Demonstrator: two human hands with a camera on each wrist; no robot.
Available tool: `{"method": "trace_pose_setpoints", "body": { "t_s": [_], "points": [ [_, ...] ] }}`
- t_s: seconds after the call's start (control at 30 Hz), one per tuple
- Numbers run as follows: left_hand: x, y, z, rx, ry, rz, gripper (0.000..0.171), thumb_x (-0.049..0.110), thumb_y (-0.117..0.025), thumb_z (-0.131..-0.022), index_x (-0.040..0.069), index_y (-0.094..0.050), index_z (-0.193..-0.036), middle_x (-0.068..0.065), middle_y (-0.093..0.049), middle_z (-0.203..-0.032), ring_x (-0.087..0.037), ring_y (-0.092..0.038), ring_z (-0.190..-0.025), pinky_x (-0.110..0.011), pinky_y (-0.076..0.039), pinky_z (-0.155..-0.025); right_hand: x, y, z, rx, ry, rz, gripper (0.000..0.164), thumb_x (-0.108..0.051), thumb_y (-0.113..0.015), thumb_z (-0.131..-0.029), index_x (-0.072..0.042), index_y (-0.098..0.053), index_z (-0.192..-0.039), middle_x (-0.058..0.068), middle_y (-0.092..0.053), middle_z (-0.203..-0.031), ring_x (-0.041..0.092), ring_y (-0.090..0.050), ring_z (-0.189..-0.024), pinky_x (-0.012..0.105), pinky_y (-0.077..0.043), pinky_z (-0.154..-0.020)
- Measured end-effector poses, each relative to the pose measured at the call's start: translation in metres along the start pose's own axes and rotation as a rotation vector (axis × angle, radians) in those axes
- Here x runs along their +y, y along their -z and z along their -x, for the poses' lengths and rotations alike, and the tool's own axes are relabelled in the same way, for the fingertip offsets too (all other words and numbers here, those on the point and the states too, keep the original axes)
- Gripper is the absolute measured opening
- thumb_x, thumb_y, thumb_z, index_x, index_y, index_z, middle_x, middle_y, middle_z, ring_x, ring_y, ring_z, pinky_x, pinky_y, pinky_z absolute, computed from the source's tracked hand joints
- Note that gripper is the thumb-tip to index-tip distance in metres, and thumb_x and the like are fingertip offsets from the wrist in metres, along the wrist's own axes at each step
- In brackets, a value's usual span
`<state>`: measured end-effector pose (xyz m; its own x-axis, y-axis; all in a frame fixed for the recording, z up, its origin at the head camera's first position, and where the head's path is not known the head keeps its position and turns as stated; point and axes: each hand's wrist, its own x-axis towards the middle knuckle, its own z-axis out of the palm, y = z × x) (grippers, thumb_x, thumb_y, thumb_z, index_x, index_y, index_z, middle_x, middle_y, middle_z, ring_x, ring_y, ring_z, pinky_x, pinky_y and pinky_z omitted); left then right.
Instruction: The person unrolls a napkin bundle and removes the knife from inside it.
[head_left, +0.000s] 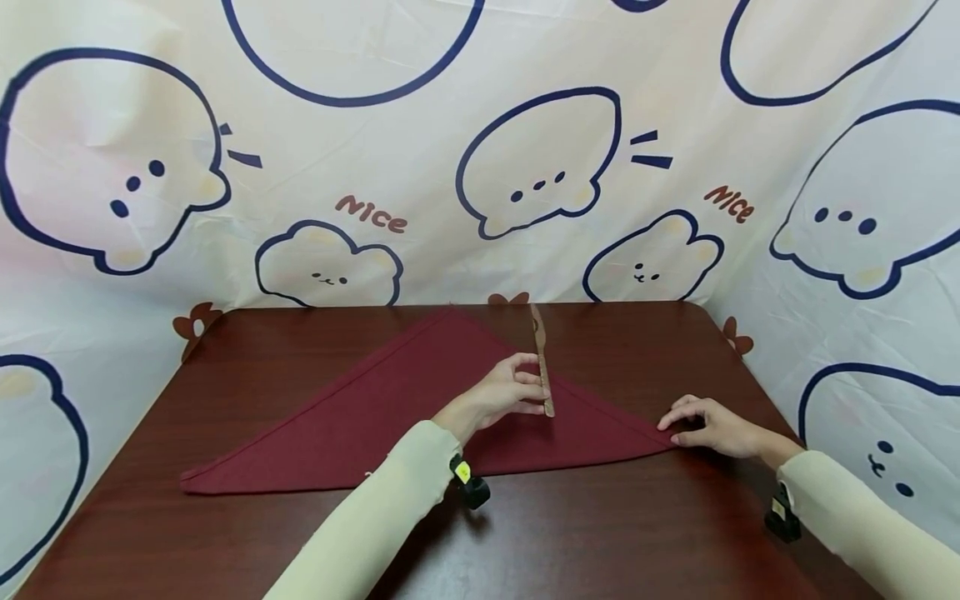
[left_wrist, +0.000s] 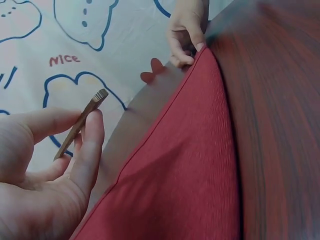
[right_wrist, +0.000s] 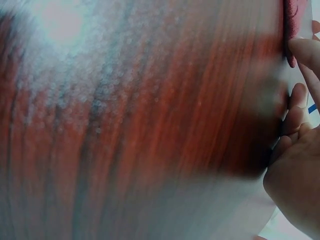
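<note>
A dark red cloth (head_left: 420, 400), folded into a triangle, lies on the table with its peak at the far edge. Above its right half, my left hand (head_left: 498, 392) holds a slim brown wooden stick (head_left: 543, 358), wider toward its far end. In the left wrist view, the thumb and fingers pinch the stick (left_wrist: 82, 122) along its length. My right hand (head_left: 716, 427) pinches the right corner of the cloth between thumb and fingers. In the right wrist view, a bit of the cloth (right_wrist: 292, 30) shows at the thumb of the right hand (right_wrist: 300, 150).
The dark brown wooden table (head_left: 225, 542) extends around the cloth. Behind it and at both sides hangs a pale curtain (head_left: 420, 158) with cartoon outlines, meeting the table's far edge. A small loose thread (head_left: 368, 474) shows at the cloth's near edge.
</note>
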<state>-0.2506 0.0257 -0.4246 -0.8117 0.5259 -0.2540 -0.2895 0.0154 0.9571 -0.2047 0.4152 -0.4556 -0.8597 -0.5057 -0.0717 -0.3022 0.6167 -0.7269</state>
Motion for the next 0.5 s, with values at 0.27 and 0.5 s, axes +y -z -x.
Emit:
{"method": "trace_pose_setpoints", "body": {
  "t_s": [0.27, 0.5],
  "points": [
    [0.000, -0.016, -0.017, 0.043, 0.012, 0.064, 0.071, -0.003, -0.066, -0.094, 0.008, -0.033, -0.156, -0.022, -0.061, -0.128, -0.016, -0.068, -0.089, -0.036, -0.061, -0.086, 0.002, 0.000, -0.003, -0.001, 0.011, 0.012, 0.017, -0.014, -0.074, -0.092, -0.010, -0.076, -0.108, 0.008, -0.061, -0.109, -0.001, -0.049, -0.099, 0.024, -0.041, -0.082],
    [0.003, -0.033, -0.032, 0.083, 0.023, 0.133, 0.071, -0.004, -0.065, -0.095, 0.006, -0.033, -0.157, -0.025, -0.052, -0.146, -0.023, -0.068, -0.111, -0.036, -0.059, -0.091, 0.002, 0.000, -0.001, -0.005, 0.009, 0.009, 0.017, -0.014, -0.073, -0.092, -0.009, -0.076, -0.108, 0.007, -0.061, -0.108, 0.000, -0.049, -0.099, 0.024, -0.041, -0.082]
  ]
}}
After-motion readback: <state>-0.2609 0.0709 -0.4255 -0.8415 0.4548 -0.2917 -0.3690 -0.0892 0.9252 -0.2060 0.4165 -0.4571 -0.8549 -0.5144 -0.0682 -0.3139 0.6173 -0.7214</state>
